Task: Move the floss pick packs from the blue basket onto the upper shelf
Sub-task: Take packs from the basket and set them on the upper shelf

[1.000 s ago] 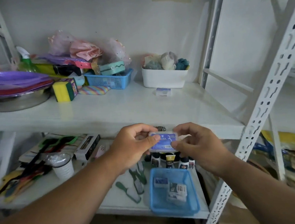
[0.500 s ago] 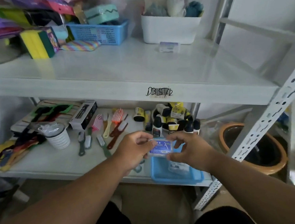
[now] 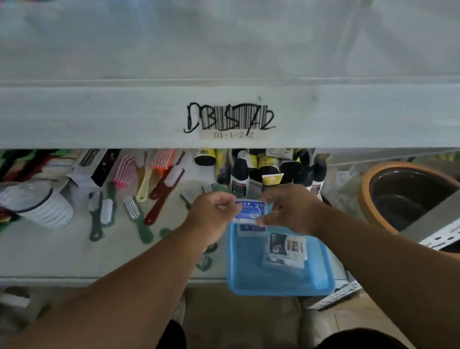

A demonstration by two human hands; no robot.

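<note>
- The left hand (image 3: 213,217) and right hand (image 3: 290,210) face each other, fingers curled, pinching one floss pick pack (image 3: 250,210) by its two short ends; the blue label faces up.
- The held pack hangs just above the far end of the blue basket (image 3: 324,280), which sits on the lower shelf (image 3: 35,255) at its front edge, below the fingers.
- Inside the basket, a second pack (image 3: 251,229) lies directly under the held one, and more packs (image 3: 285,248) lie beneath the right wrist.
- The upper shelf (image 3: 211,36) fills the view beyond the fingers, with a barcode label (image 3: 229,118) on its front lip.
- Left of the fingers, brushes (image 3: 146,181) and a white cup (image 3: 45,207) lie on the lower shelf; bottles (image 3: 267,168) stand just behind the fingers.
</note>
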